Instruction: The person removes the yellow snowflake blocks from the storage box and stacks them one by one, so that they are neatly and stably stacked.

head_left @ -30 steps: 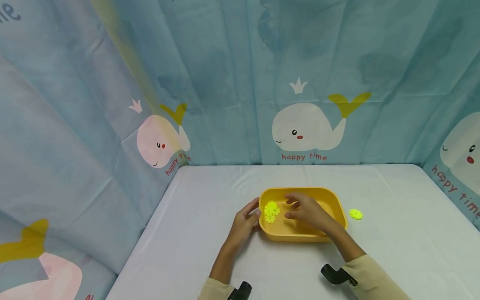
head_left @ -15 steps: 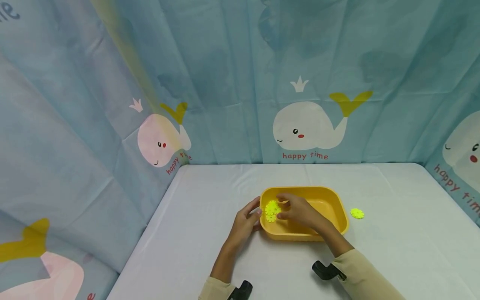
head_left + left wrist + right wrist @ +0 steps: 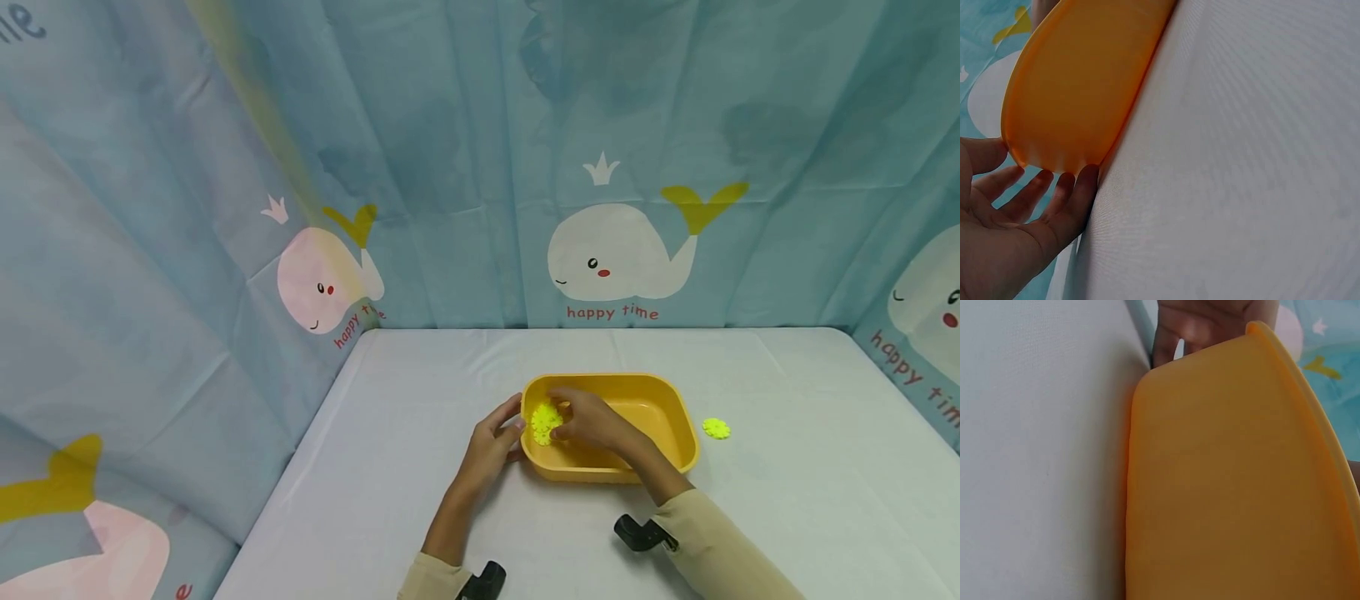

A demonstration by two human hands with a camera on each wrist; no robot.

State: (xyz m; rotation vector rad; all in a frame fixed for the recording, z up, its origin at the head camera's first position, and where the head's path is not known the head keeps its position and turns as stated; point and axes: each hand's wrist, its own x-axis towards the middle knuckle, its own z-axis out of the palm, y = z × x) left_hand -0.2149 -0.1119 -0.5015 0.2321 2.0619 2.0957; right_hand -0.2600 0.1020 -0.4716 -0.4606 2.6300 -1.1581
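A yellow plastic tray (image 3: 637, 410) stands on the table. Several bright yellow flower-edged discs (image 3: 544, 423) lie in a heap at its left end. My left hand (image 3: 483, 450) rests against that end; in the left wrist view its thumb touches the rim and its fingertips meet the outer wall. My right hand (image 3: 591, 419) reaches inside the tray, with thumb and fingers spread apart at the heap's right side. In the right wrist view the tray wall hides the right hand's fingers and the discs.
One more yellow flower-edged disc (image 3: 716, 428) lies on the white table (image 3: 420, 383), to the right of the tray. Behind the table hangs a blue curtain (image 3: 450, 250) with printed whales. Black wrist cameras are at both sleeves.
My right hand has moved left inside the tray, from its middle to the heap of discs. My left hand stays at the tray's left end.
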